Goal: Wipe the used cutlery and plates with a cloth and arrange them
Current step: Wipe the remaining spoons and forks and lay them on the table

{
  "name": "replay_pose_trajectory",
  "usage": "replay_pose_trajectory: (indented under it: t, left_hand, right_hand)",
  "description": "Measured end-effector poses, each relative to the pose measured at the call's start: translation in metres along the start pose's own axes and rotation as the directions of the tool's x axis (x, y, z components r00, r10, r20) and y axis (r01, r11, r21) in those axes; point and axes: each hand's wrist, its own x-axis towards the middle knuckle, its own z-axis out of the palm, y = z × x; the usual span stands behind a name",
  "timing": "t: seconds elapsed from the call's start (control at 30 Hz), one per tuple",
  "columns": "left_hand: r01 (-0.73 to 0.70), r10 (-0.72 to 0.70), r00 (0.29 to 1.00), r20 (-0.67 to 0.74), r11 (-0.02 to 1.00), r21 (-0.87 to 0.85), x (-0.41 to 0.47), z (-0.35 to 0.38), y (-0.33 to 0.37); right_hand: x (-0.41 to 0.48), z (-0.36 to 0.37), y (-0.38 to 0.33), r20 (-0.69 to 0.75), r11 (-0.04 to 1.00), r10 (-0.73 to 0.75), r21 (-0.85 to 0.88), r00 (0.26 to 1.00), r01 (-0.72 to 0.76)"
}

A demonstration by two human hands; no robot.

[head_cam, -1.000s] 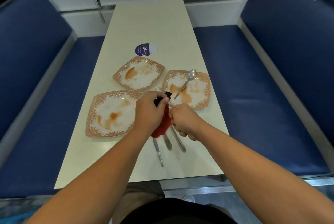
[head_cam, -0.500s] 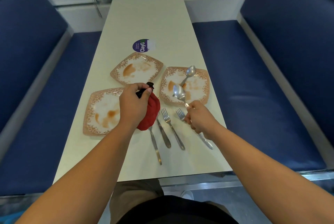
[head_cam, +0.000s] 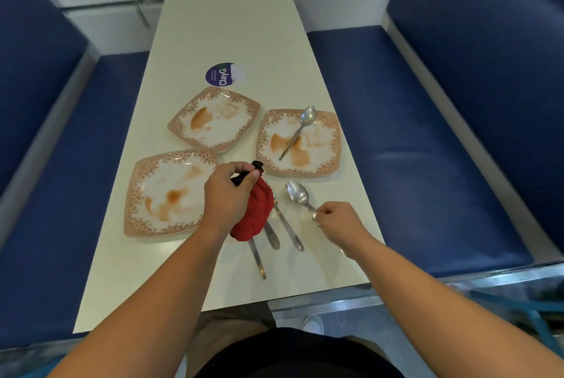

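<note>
My left hand (head_cam: 227, 197) grips a bunched red cloth (head_cam: 255, 214) above the near middle of the table. My right hand (head_cam: 337, 220) pinches the handle of a spoon (head_cam: 298, 193) whose bowl rests low over the table, right of the cloth. Three square plates with brown patterned rims carry sauce smears: one at near left (head_cam: 137, 194), one behind it (head_cam: 248, 106), one at right (head_cam: 332, 139). A second spoon (head_cam: 297, 132) lies across the right plate. Three more pieces of cutlery (head_cam: 287, 226) lie side by side under and below the cloth, their heads partly hidden.
The cream table (head_cam: 232, 26) runs away from me between two blue padded benches (head_cam: 412, 133). A round purple sticker (head_cam: 221, 75) lies beyond the plates. The table's near edge is close to my lap.
One second ago both hands were together at the cloth. My right hand then pulled the spoon out to the right and has now lowered it toward the table beside the other cutlery.
</note>
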Motion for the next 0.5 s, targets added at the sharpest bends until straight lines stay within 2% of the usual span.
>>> replay_pose_trajectory:
  t: [0.07, 0.23, 0.37, 0.5]
  left_hand:
    - [0.001, -0.001, 1.0, 0.011, 1.0, 0.004, -0.001, 0.002, -0.001]
    - [0.003, -0.003, 1.0, 0.014, 1.0, 0.0, -0.003, 0.001, -0.002]
    - [0.011, -0.011, 1.0, 0.02, 1.0, -0.01, -0.004, -0.001, -0.002]
    - [0.019, -0.019, 1.0, 0.016, 1.0, -0.023, -0.004, -0.002, 0.002]
  right_hand:
    - [-0.002, 0.004, 0.003, -0.006, 0.999, -0.015, -0.04, 1.0, 0.014]
    - [-0.005, 0.008, 0.001, 0.011, 0.956, -0.089, -0.281, 0.996, 0.089]
    - [-0.005, 0.012, 0.0, 0.017, 0.868, -0.126, -0.482, 0.992, 0.118]
    - [-0.004, 0.015, -0.003, 0.011, 0.805, -0.134, -0.581, 0.991, 0.116]
